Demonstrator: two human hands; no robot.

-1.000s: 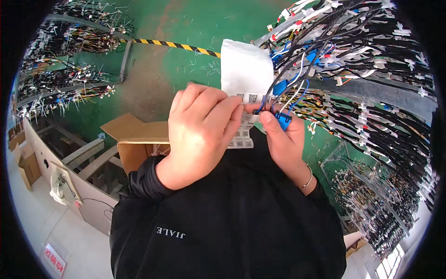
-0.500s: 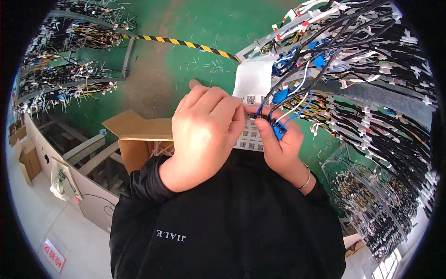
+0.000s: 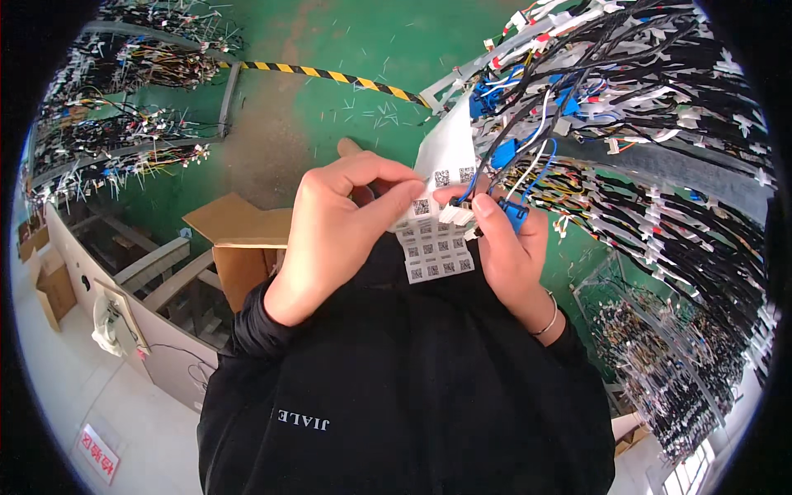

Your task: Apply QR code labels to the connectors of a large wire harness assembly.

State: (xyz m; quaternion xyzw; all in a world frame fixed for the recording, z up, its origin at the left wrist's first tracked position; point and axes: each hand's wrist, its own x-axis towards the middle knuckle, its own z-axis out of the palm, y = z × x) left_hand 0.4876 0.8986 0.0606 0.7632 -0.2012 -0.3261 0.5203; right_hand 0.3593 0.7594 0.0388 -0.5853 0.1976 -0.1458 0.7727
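Left hand [image 3: 342,223] and right hand [image 3: 513,247] met at a code-printed label sheet [image 3: 450,153]. The left pressed thumb and forefinger together at its left edge; what lay between them could not be told. The right pinched a white connector [image 3: 455,215] in front of the sheet, a blue connector [image 3: 513,216] beside its thumb, near densely bundled wiring harnesses [image 3: 660,107].

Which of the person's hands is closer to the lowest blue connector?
The right. The right hand holds the blue connector between thumb and fingers. The left hand is apart from it, farther left, its fingertips at the white label sheet.
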